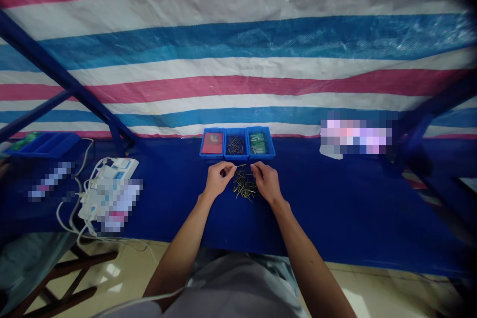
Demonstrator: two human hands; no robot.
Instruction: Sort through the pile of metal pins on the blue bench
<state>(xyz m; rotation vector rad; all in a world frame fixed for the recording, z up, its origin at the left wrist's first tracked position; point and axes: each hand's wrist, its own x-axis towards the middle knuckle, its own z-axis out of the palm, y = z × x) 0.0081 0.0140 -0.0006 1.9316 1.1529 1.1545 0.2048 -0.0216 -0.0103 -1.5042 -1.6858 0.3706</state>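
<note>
A loose pile of thin, brass-coloured screws lies on the blue tabletop between my hands. My left hand pinches one screw by its end, and it points right above the pile. On the other side, my right hand has thumb and fingers drawn together at the pile's right edge; whatever is in them is too small to make out. Just beyond stand three joined blue bins: the left bin holds a pink-red piece, the middle bin dark screws, the right bin green-and-clear small items.
White power strips with tangled cables lie at the left, beside a blurred-out object. Another blue tray sits farther left. A blurred-out item stands at the back right. Blue frame bars and a striped sheet bound the table.
</note>
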